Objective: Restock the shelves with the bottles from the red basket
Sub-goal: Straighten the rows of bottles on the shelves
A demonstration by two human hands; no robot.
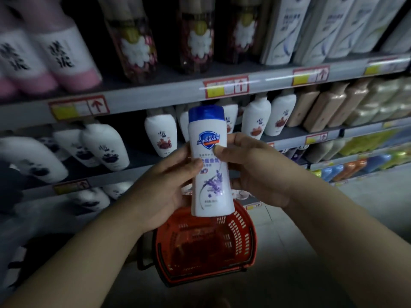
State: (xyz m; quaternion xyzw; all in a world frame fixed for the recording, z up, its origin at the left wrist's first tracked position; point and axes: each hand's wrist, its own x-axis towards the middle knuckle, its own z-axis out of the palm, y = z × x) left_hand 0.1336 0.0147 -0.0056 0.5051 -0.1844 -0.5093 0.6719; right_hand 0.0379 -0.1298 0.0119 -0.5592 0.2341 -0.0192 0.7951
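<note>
A person's left hand [164, 185] and right hand [251, 174] are gripping an upright Safeguard bottle [210, 165] above the red basket [206, 245], fingers curled around it, likely seeking its matching slot on the shelves [155, 94].

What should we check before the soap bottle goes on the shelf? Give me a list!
1. Grip: left hand and right hand both hold the bottle: ok.
2. Bottle upright, blue cap on top: ok.
3. Label faces the person, readable: ok.
4. A spot with matching bottles on the shelves: cannot tell.
5. Red basket on the floor below the hands, out of the way: ok.
6. More bottles inside the basket: cannot tell, too dark.
</note>
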